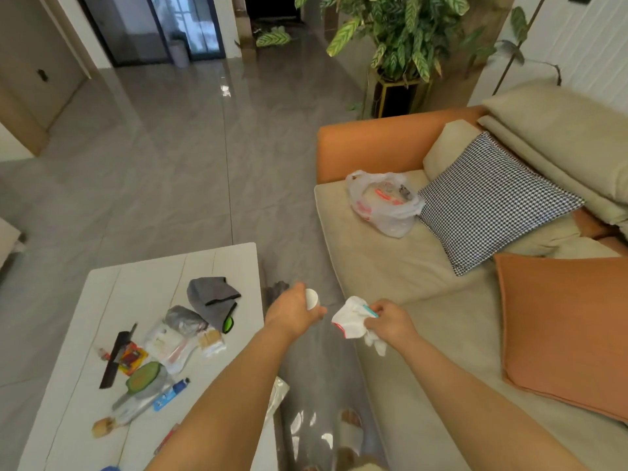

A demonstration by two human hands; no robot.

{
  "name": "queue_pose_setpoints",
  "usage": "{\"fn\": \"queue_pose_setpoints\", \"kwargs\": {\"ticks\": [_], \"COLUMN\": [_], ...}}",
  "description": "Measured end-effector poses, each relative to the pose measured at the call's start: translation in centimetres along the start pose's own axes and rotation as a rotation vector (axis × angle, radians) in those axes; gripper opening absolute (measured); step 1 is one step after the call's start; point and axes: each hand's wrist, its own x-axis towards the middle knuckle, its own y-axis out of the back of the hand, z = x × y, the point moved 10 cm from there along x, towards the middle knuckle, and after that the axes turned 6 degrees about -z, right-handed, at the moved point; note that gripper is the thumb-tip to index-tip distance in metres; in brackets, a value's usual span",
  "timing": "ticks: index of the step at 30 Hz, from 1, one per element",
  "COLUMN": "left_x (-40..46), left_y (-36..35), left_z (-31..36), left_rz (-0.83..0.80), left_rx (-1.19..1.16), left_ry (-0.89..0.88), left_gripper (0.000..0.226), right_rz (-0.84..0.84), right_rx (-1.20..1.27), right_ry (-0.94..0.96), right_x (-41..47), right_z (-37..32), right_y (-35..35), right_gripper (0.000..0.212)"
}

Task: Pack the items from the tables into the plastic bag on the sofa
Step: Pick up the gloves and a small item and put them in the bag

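Both arms reach out over the glossy grey floor between table and sofa. The left hand [295, 314] curls round one small white round-topped container [312, 298]; the right hand [387, 321] pinches one crumpled white packet [353, 319] with red and teal edging. One thin, crinkled translucent plastic bag [384, 202] sits open on the beige sofa [390, 266], touching one houndstooth cushion [492, 202]. One smooth white table [112, 294] holds a grey fabric pouch [212, 299] among scattered packets.
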Motion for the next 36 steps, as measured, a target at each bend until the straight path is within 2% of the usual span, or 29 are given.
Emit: {"fn": "queue_pose_setpoints", "kwargs": {"ticks": [8, 14, 20, 28, 36], "left_x": [8.3, 14.1, 18.9, 27.8, 37.8], "left_y": [2.9, 4.9, 6.9, 9.2, 13.2], "left_z": [3.3, 5.9, 7.4, 10.9, 14.9], "left_rz": [-0.017, -0.023, -0.042, -0.099, -0.166], "left_rx": [0.038, 0.012, 0.027, 0.071, 0.164], "left_ry": [0.003, -0.012, -0.028, -0.118, -0.26], "left_gripper": [0.051, 0.055, 0.056, 0.063, 0.059], "right_rz": [0.005, 0.025, 0.041, 0.125, 0.222], "right_rx": [0.049, 0.025, 0.084, 0.152, 0.105], "right_ry": [0.026, 0.008, 0.002, -0.075, -0.147], "right_x": [8.5, 14.1, 17.9, 24.0, 30.3], "right_z": [-3.7, -5.6, -7.7, -9.7, -12.8], "right_y": [3.6, 7.0, 9.1, 12.0, 14.9], "right_gripper": [0.011, 0.019, 0.018, 0.022, 0.022]}}
